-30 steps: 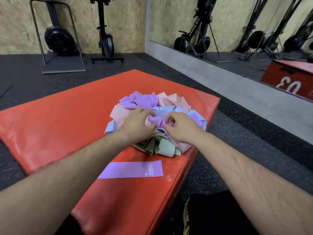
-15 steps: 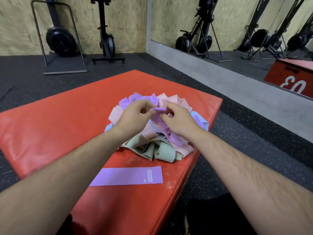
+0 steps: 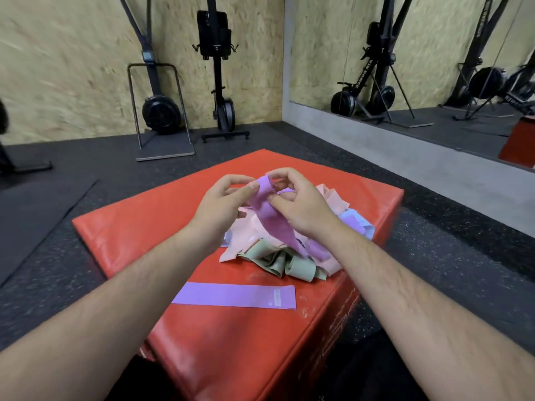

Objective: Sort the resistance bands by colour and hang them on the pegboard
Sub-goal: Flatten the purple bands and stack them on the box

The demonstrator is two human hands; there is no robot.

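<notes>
Both hands pinch one mauve elastic resistance band (image 3: 267, 218). The left hand (image 3: 223, 209) nips its upper end between thumb and forefinger, and the right hand (image 3: 301, 206) curls its fingers round the strip just beside it. The band hangs slack from the grip, and its lower end trails into the heap below.

Pale chipboard walls (image 3: 72, 68) meet at a corner, and a large wall mirror (image 3: 434, 53) above a grey concrete ledge (image 3: 405, 157) runs along the right. Dark speckled rubber flooring (image 3: 86, 256) covers the ground. Two black exercise machines (image 3: 160, 111) stand upright against the far wall, and more show as reflections.

A red vinyl-padded box (image 3: 144, 215) fills the middle. A tangled pile of pink, blue, purple and sage-green bands (image 3: 278, 259) sits against the right edge of its top. A flat lilac band with a small white label (image 3: 231, 295) lies by itself on the side of the heap nearer the person, its labelled end close to that same edge.

Half a second ago both hands sat low on the heap with only a short purple fold between the fingertips. Now they are raised clear of it, and most of the strip is drawn out. The view has tipped upward to show more wall, while the lilac band lies where it was.
</notes>
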